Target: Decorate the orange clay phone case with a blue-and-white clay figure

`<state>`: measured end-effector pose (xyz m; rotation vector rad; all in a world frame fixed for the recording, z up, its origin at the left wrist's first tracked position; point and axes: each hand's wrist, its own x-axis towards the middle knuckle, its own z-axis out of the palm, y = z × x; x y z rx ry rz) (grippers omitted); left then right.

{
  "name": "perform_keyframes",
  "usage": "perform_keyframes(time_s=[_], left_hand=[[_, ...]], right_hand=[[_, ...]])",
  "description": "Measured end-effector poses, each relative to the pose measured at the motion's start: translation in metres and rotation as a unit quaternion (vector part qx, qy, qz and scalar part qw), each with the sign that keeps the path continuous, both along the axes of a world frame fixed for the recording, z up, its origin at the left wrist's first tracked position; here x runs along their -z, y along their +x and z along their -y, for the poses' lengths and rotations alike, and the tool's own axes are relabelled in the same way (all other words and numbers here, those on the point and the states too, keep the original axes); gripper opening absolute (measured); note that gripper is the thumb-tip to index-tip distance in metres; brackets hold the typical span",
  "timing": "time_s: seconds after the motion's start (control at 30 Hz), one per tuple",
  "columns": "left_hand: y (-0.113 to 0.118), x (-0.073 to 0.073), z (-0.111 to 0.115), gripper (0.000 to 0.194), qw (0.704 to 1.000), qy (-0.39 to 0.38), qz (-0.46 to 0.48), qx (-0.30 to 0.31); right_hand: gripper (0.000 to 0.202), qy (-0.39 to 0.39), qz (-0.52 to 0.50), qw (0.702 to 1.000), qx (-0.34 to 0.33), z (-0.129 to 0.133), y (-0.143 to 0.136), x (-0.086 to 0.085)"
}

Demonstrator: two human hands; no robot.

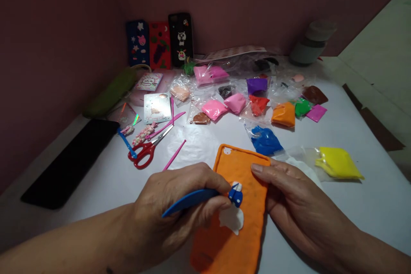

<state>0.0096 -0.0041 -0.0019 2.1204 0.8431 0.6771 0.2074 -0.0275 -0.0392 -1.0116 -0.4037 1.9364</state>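
My left hand [181, 197] pinches a blue modelling tool [189, 200] between thumb and fingers. Its tip end is by a small blue-and-white clay figure piece [236, 198], partly hidden by the fingertips. That piece lies on an orange clay-covered phone case [250, 244], just above a flat white clay shape [234, 219]. A small white face [227, 151] is in the case's upper corner, beside the camera opening. Gripping the case's right edge is my right hand [295, 192], its thumb on the front and the other fingers mostly hidden behind.
Red-handled scissors [144, 154], pink tools [175, 154] and a black phone [72, 162] lie left. Bagged clay, including blue [265, 140], yellow [340, 163] and orange [283, 114], spreads across the back and right. Decorated cases [159, 45] lean against the wall near a jar [310, 47].
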Motion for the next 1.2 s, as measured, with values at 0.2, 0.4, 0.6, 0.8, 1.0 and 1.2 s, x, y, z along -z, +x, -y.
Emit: perform_keyframes(time_s=[0.2, 0.4, 0.6, 0.8, 1.0, 1.2], left_hand=[[0.001, -0.003, -0.002, 0.010, 1.000, -0.015, -0.001, -0.004], [0.000, -0.001, -0.002, 0.011, 1.000, -0.003, 0.006, -0.001], [-0.003, -0.002, 0.000, 0.013, 1.000, 0.012, 0.005, 0.006], [-0.002, 0.000, 0.001, 0.014, 1.000, 0.020, 0.007, 0.015], [-0.004, -0.006, 0.001, 0.010, 0.999, 0.025, 0.024, 0.013], [-0.002, 0.005, 0.007, 0.009, 0.919, -0.353, 0.172, -0.030]], right_hand=[[0.009, -0.002, -0.003, 1.000, -0.004, 0.000, 0.000, -0.001], [0.009, -0.004, -0.013, 1.000, 0.004, 0.001, 0.001, 0.000], [0.010, 0.005, -0.012, 1.000, 0.014, 0.001, 0.000, 0.002], [0.009, 0.001, -0.018, 1.000, 0.015, 0.002, 0.001, 0.002], [0.007, 0.009, -0.035, 0.999, 0.013, 0.003, 0.002, 0.003], [0.009, -0.021, 0.011, 1.000, -0.010, 0.005, 0.007, 0.020]])
